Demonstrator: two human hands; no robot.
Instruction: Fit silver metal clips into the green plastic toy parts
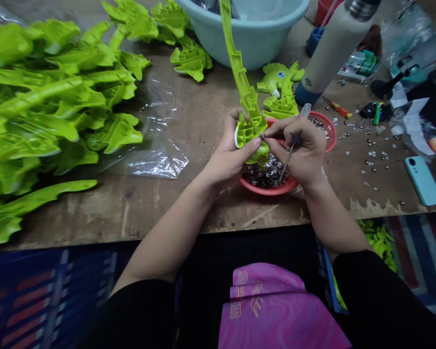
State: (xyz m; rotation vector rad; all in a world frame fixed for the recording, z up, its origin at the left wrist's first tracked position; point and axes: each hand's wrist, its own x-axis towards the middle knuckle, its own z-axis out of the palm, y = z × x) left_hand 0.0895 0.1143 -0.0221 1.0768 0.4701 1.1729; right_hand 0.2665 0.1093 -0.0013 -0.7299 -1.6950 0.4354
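My left hand (227,150) is closed round a lime-green plastic toy half (245,94), its ribbed inner side turned up and its long tail pointing away from me. My right hand (305,148) has thumb and forefinger pinched on a tiny dark metal piece (262,136) at the toy half's edge. The same hand keeps a thin screwdriver (288,162) with a clear handle across its palm, shaft pointing down. Right below both hands stands a red basket (265,190) full of small shiny metal parts (256,175). Fingers partly cover the metal piece.
A heap of lime-green toy halves (54,106) fills the left, beside a clear plastic bag (156,160). Behind are a pale blue basin (247,41) and a white bottle (332,46). A second red basket (332,131), loose metal bits and a phone (424,180) lie right.
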